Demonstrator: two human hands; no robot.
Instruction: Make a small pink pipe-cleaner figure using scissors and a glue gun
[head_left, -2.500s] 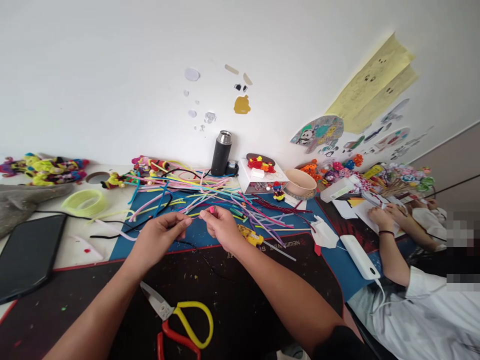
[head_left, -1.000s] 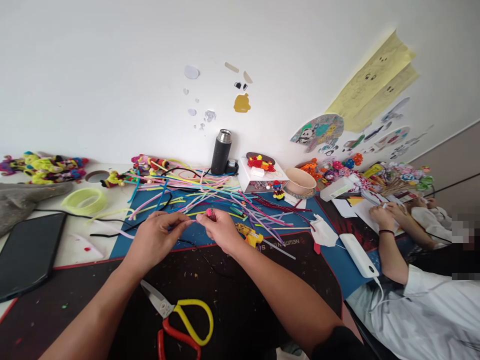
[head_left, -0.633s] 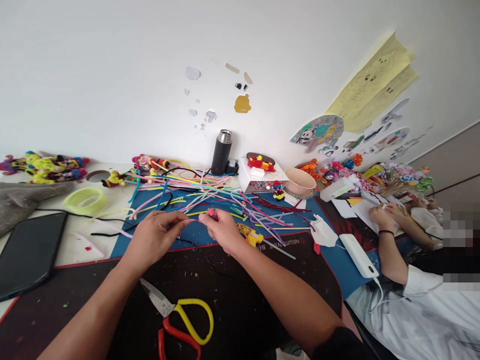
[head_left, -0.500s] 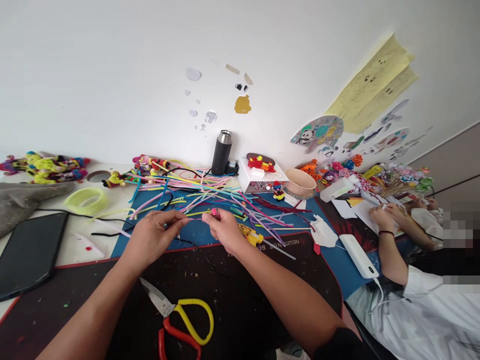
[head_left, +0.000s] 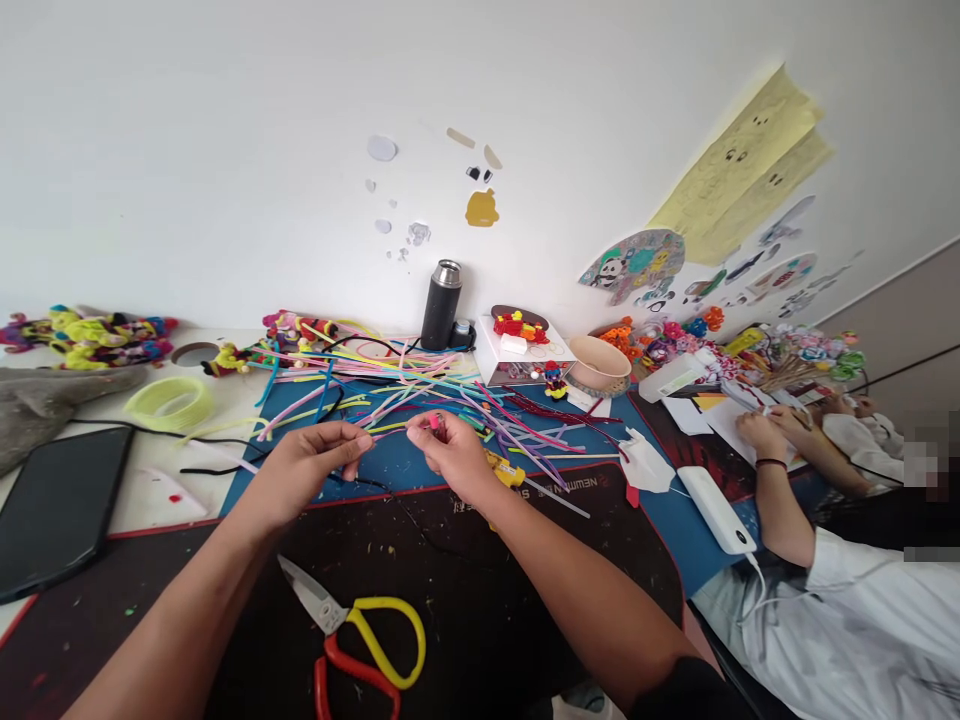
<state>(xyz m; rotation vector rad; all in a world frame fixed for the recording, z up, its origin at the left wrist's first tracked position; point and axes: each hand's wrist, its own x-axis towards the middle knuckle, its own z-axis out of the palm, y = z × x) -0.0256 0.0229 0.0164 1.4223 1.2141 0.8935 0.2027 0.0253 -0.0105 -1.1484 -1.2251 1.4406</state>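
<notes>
My left hand (head_left: 319,465) is closed in a pinch above the mat, thumb against the fingertips; what it holds, if anything, is too small to make out. A short distance to its right, my right hand (head_left: 454,455) is closed around a small pink piece (head_left: 434,422), mostly hidden by the fingers. Behind both hands lies a loose heap of coloured pipe cleaners (head_left: 397,375). Partly covered by my right forearm is a yellow glue gun (head_left: 504,470). Scissors (head_left: 330,612) with one yellow and one red handle lie open nearer to me.
A phone (head_left: 64,505) and a pale green coil (head_left: 169,402) lie left. At the back stand a black flask (head_left: 441,305), a white box (head_left: 491,360) and a bowl (head_left: 600,362). A power bank (head_left: 716,512) lies right, by a co-worker's arm (head_left: 784,510).
The thin purple strand stretched between my fingertips no longer shows clearly there. My hands have moved slightly apart, and the left fingers have shifted a little.
</notes>
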